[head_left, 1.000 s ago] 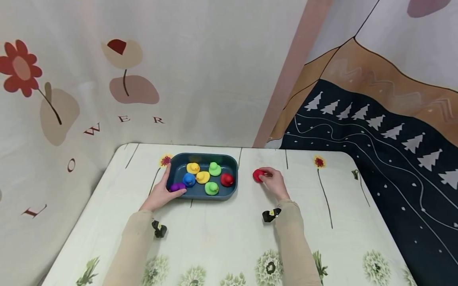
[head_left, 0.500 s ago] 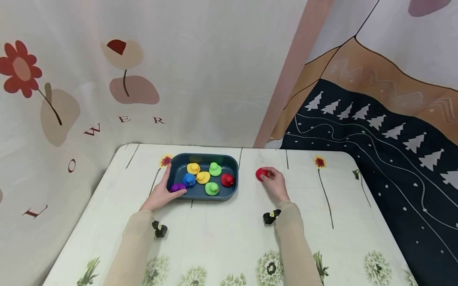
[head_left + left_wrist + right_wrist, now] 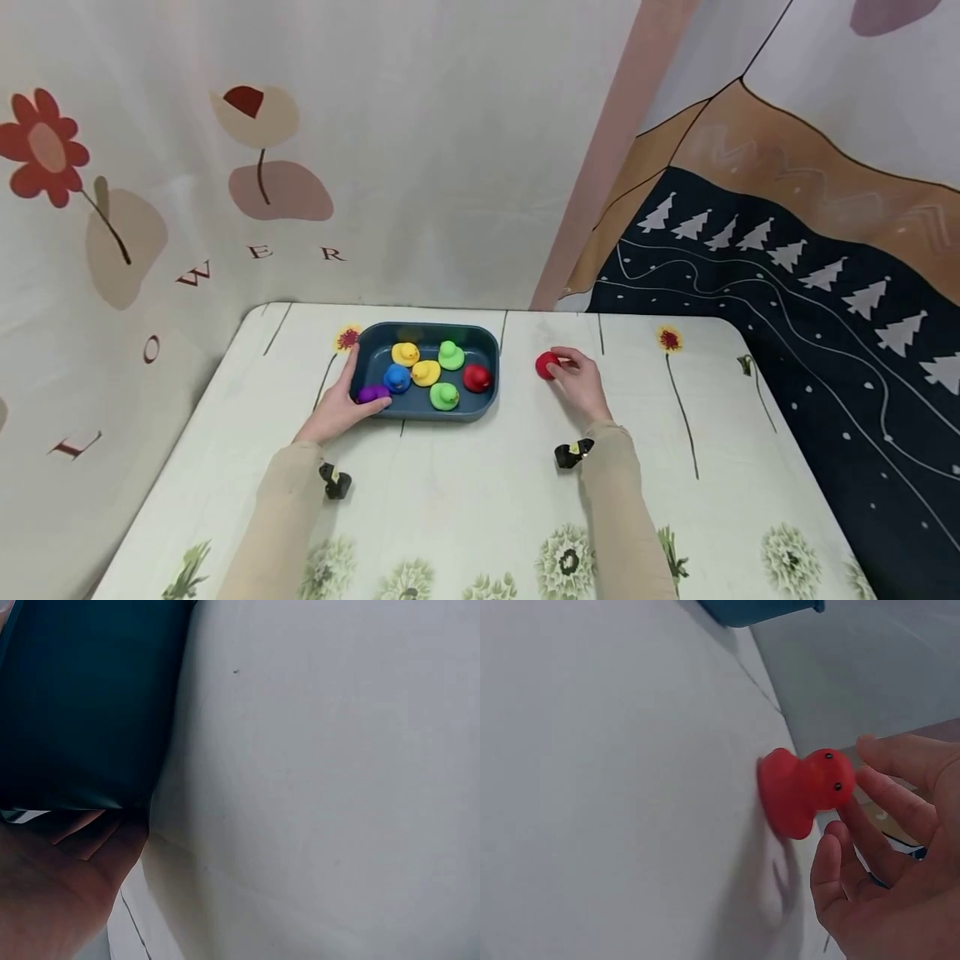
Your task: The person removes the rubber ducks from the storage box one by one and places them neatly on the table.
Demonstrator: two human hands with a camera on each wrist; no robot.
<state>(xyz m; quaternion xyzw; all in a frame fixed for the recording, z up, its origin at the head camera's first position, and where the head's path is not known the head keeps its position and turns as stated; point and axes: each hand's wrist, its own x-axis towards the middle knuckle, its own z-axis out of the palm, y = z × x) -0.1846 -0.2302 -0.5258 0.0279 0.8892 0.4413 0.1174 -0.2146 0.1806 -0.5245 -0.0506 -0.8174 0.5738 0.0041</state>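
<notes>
White backdrop [image 3: 450,167] behind blue tray [image 3: 408,407]

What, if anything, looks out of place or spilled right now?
Only one red duck stands out: it is outside the tray, to its right, by the right hand, while the other ducks are inside. I see no spill or damage.

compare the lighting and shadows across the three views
Head view: bright, even light, faint shadows beside the sleeves; left wrist view: dimmer, the tray dark, its shadow soft on the tablecloth; right wrist view: greyish, the red duck casting a soft shadow.
</notes>
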